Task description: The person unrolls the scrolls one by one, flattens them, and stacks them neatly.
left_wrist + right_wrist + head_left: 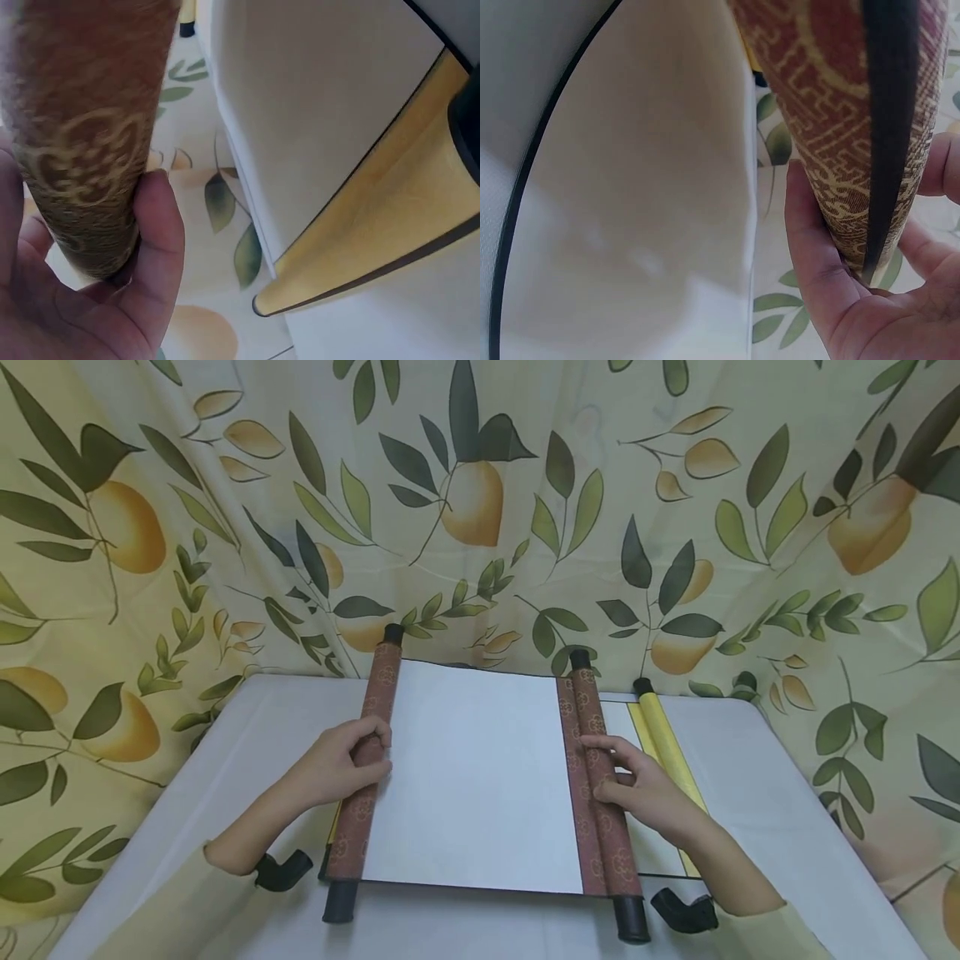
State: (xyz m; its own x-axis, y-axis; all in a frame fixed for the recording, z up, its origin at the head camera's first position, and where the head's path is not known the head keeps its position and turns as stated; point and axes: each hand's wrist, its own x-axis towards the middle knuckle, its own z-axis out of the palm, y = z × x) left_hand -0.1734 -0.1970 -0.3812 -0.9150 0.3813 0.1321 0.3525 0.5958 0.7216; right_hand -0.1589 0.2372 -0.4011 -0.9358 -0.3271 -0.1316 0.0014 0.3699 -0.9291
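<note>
A hanging scroll with blank white paper point(480, 777) is spread between two red-brown patterned rollers with black end knobs. My left hand point(333, 764) grips its left roller point(352, 835), thumb and fingers wrapped around the middle. On the other side, the right hand point(645, 785) holds the right roller point(618, 847) between thumb and fingers. Both wrist views show this scroll raised off the table. Beneath it lies a second scroll with yellow rollers point(675, 752), largely covered in the head view; one yellow roller point(375, 195) shows in the left wrist view.
A white table point(795, 827) lies under the scrolls. Behind and around it hangs a cloth point(480, 585) printed with fruit and leaves. Black wrist mounts point(283, 870) sit below both forearms.
</note>
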